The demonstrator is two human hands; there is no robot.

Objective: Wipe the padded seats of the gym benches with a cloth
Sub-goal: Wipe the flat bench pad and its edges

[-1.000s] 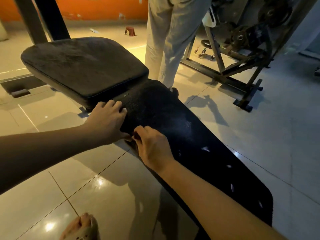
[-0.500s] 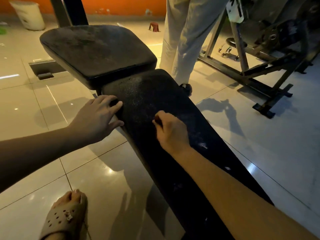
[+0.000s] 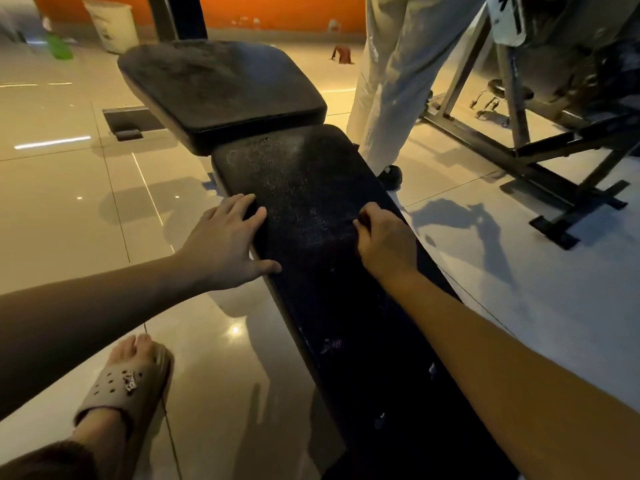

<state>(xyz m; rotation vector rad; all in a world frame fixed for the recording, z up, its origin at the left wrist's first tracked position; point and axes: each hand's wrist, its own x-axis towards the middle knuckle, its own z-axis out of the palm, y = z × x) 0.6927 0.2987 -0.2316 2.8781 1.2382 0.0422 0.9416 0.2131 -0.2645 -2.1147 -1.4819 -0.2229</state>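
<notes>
While bracing the left edge of the bench pad point(image 3: 304, 188) with the flat open left hand point(image 3: 225, 244), has dragged the curled right hand point(image 3: 386, 239) across to the right edge, hiding any cloth; wiping probably underway.

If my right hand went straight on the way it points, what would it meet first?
Probably the near edge of the wider seat pad: your right hand aims up the long pad toward it, nothing visible between.

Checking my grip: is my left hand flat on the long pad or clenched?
Flat: the left hand rests on the long pad, fingers straight and spread.
</notes>
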